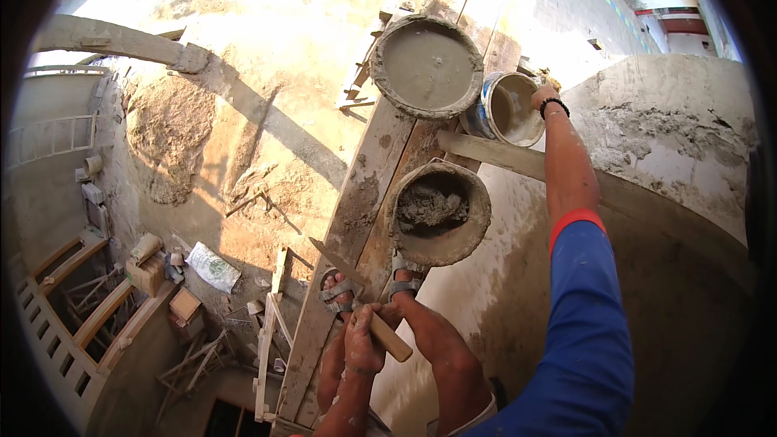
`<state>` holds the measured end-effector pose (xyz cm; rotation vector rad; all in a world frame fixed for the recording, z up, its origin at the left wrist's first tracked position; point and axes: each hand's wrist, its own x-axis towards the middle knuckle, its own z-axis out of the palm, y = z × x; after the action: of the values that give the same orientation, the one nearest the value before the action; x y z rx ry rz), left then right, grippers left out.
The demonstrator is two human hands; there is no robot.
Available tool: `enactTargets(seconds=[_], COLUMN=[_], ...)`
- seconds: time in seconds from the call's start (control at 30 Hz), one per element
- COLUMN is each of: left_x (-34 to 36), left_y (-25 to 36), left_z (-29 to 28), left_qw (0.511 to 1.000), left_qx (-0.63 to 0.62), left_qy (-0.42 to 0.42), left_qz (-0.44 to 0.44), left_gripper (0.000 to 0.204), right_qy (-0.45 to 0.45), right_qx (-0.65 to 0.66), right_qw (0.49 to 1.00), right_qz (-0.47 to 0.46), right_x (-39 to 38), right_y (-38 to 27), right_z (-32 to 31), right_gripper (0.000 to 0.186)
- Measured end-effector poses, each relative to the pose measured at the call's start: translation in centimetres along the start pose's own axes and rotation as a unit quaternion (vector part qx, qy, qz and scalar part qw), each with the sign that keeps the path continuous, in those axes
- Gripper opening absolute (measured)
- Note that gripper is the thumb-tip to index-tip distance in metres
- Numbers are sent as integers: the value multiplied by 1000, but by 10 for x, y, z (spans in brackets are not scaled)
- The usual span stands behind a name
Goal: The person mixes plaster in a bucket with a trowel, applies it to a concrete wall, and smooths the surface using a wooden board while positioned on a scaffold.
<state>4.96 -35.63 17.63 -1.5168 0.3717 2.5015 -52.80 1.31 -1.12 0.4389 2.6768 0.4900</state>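
In my left hand point(364, 344) is a trowel, its wooden handle point(392, 338) angled to the lower right and its narrow blade point(333, 257) pointing away over the planks. My right arm is stretched far forward. At its end my right hand point(547, 97), with a dark bracelet at the wrist, is closed at the right rim of a small white and blue bucket point(486, 105) holding some grey, watery stuff. Beside it stands a wide tub point(427, 65) full of smooth grey slurry. Nearer to me, a mortar-crusted bucket point(441, 249) contains a lump of wet mortar point(433, 206).
My sandalled feet stand on raised wooden planks point(360, 202). A curved wall edge point(639, 190) runs along the right. To the left, lower down, lie a sand heap point(170, 137), a white sack point(213, 267), and timber frames point(271, 340). A beam point(121, 39) crosses at upper left.
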Motion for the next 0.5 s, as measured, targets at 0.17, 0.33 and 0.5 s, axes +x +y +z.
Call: enactTargets(seconds=[0.17, 0.33, 0.5], left_x=[-2, -4, -4], left_y=[10, 27, 26], left_z=[-6, 2, 15], left_qw=[999, 998, 998], left_qx=[9, -19, -6], left_qy=[48, 52, 49], left_qz=[22, 43, 29], left_gripper=[30, 25, 23], right_qy=[-2, -4, 53], right_qx=[-57, 0, -23], right_qw=[985, 994, 989], right_qz=[-161, -113, -137], right_x=[-28, -60, -41], right_y=[-54, -75, -35], right_z=[11, -5, -44], right_gripper=[32, 26, 27])
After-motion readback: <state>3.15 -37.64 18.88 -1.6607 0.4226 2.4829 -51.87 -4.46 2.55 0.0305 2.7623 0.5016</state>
